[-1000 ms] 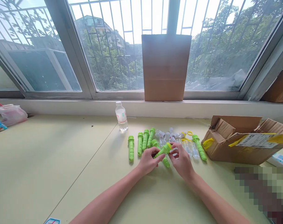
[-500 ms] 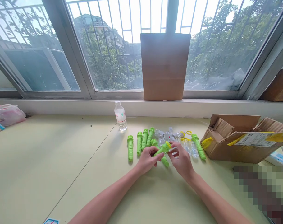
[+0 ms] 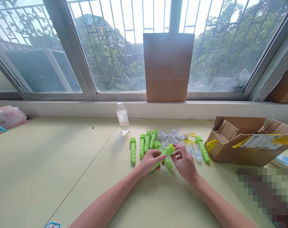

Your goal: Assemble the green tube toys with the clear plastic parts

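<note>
My left hand (image 3: 150, 163) is closed round a green ribbed plastic spike (image 3: 167, 151), which tilts with its wide collar up to the right. A yellow ring (image 3: 172, 147) sits at the collar end. There my right hand (image 3: 185, 161) pinches with thumb and fingers at the ring's edge; the fingertips are partly hidden. Under the held piece lies another green spike (image 3: 168, 164) on the table. Several more green spikes (image 3: 142, 146) lie to the left of my hands, and one green spike (image 3: 202, 150) rests to the right.
Behind my hands are clear plastic pieces (image 3: 169, 137), clear tubes (image 3: 198, 152) and a loose yellow ring (image 3: 192, 134). An open cardboard box (image 3: 238, 155) stands at the right. A water bottle (image 3: 123, 118) stands at the back, near the window sill (image 3: 98, 109).
The held green spike has swung slightly in my left hand, so its lower end now shows below the fingers. My right hand stays at the yellow ring.
</note>
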Demonstrator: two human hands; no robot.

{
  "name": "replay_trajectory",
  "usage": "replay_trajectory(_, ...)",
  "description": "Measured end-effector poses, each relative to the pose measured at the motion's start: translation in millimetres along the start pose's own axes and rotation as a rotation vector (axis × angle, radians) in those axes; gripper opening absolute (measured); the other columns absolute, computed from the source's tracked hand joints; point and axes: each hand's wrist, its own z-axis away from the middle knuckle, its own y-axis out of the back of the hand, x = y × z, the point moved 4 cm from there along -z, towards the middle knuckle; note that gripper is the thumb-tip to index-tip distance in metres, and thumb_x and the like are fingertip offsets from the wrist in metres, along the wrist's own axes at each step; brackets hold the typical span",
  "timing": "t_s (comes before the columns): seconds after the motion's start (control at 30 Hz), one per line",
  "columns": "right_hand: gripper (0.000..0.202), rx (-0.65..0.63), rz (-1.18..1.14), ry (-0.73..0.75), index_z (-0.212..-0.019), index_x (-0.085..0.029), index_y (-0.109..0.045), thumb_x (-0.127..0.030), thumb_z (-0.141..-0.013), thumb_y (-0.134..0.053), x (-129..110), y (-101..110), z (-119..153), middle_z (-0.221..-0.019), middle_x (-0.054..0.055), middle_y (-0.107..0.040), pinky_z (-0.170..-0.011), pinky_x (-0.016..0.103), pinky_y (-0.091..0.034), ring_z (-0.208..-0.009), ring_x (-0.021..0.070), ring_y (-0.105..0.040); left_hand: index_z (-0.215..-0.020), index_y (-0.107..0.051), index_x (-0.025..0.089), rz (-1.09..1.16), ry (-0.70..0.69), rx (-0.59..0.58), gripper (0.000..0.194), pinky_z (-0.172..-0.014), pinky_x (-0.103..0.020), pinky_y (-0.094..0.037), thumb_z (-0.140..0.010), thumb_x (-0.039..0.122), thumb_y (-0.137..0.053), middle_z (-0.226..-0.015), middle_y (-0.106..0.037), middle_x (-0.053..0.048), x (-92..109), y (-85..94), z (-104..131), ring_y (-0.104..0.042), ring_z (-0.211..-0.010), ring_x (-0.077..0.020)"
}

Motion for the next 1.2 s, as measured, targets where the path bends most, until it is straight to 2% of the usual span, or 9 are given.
replay_trajectory(0.1, 0.017, 0.021, 0.015, 0.017, -0.094, -0.024, -0.045, -0.034, -0.089, -0.057, 1.5, 0.1, 1.1, -0.117, 0.011, -0.067, -0.052, 0.03, -0.058, -0.063, 0.014, -0.068, -0.073, -0.067, 0.013, -0.046, -0.006, -0.022, 0.048, -0.04, -0.019, -0.035, -0.079, 0.061, -0.064, -0.067, -0.063, -0.002, 0.4, -0.9, -0.3, -0.053, -0.046, -0.0083)
replay_trajectory(0.23, 0.015, 0.053, 0.024, 0.044, -0.095, -0.024, -0.045, -0.033, -0.089, -0.056, 2.8, 1.1, 1.4, -0.116, 0.012, -0.068, -0.05, 0.029, -0.058, -0.061, 0.0137, -0.068, -0.078, -0.069, 0.013, -0.125, -0.028, 0.005, 0.051, -0.041, -0.019, -0.037, -0.082, 0.063, -0.059, -0.065, -0.06, -0.002, -1.6, -2.2, -0.6, -0.055, -0.049, -0.0102)
replay_trajectory(0.33, 0.015, 0.07, 0.023, 0.054, -0.094, -0.024, -0.045, -0.032, -0.089, -0.057, 2.8, 1.2, 1.5, -0.117, 0.012, -0.068, -0.05, 0.029, -0.058, -0.06, 0.0131, -0.067, -0.087, -0.071, 0.013, -0.149, -0.045, 0.006, 0.052, -0.041, -0.02, -0.036, -0.084, 0.062, -0.056, -0.064, -0.058, 0.0, -2.8, -3.3, -0.3, -0.053, -0.05, -0.0102)
replay_trajectory(0.43, 0.015, 0.083, 0.032, 0.056, -0.094, -0.023, -0.045, -0.031, -0.089, -0.057, 2.3, 0.5, 1.6, -0.116, 0.011, -0.068, -0.05, 0.029, -0.058, -0.06, 0.0129, -0.067, -0.088, -0.071, 0.013, -0.186, -0.068, 0.026, 0.05, -0.041, -0.02, -0.034, -0.086, 0.061, -0.055, -0.062, -0.054, 0.001, -1.4, -2.8, 0.6, -0.048, -0.046, -0.0084)
replay_trajectory(0.53, 0.014, 0.094, 0.033, 0.067, -0.094, -0.023, -0.045, -0.028, -0.089, -0.057, 0.7, 0.2, 1.9, -0.116, 0.011, -0.068, -0.051, 0.028, -0.058, -0.061, 0.0126, -0.067, -0.091, -0.071, 0.015, -0.241, -0.118, 0.071, 0.043, -0.045, -0.021, -0.038, -0.084, 0.056, -0.062, -0.066, -0.057, 0.002, 2.0, -2.4, 2.1, -0.046, -0.047, -0.0073)
replay_trajectory(0.63, 0.013, 0.111, 0.033, 0.086, -0.093, -0.023, -0.045, -0.027, -0.089, -0.057, -1.0, 1.0, 2.4, -0.115, 0.011, -0.068, -0.05, 0.027, -0.058, -0.061, 0.0122, -0.068, -0.1, -0.067, 0.017, -0.242, -0.155, 0.152, 0.042, -0.045, -0.021, -0.039, -0.076, 0.05, -0.073, -0.08, -0.062, 0.0, 3.2, -1.8, 3.7, -0.049, -0.052, -0.0078)
replay_trajectory(0.77, 0.013, 0.124, 0.042, 0.108, -0.092, -0.023, -0.045, -0.026, -0.088, -0.057, -1.9, 1.5, 3.1, -0.114, 0.011, -0.068, -0.05, 0.027, -0.058, -0.06, 0.0119, -0.068, -0.094, -0.066, 0.017, -0.237, -0.181, 0.211, 0.032, -0.044, -0.021, -0.042, -0.078, 0.045, -0.071, -0.085, -0.063, -0.001, 0.0, -1.7, 3.8, -0.051, -0.053, -0.0084)
replay_trajectory(0.97, 0.013, 0.106, 0.053, 0.081, -0.094, -0.023, -0.045, -0.027, -0.088, -0.056, 1.5, -0.2, 3.0, -0.115, 0.01, -0.068, -0.05, 0.028, -0.058, -0.06, 0.0127, -0.068, -0.091, -0.071, 0.016, -0.33, -0.259, 0.258, 0.026, -0.048, -0.021, -0.042, -0.081, 0.041, -0.069, -0.075, -0.066, -0.001, 1.2, -0.8, 3.9, -0.053, -0.056, -0.0095)
replay_trajectory(1.2, 0.015, 0.08, 0.041, 0.048, -0.094, -0.023, -0.046, -0.031, -0.089, -0.057, 4.3, -1.5, 2.8, -0.118, 0.011, -0.067, -0.049, 0.029, -0.058, -0.06, 0.0134, -0.068, -0.091, -0.071, 0.015, -0.271, -0.223, 0.233, 0.031, -0.049, -0.022, -0.046, -0.08, 0.043, -0.07, -0.074, -0.064, -0.001, -0.7, -0.9, 3.6, -0.053, -0.055, -0.0099)
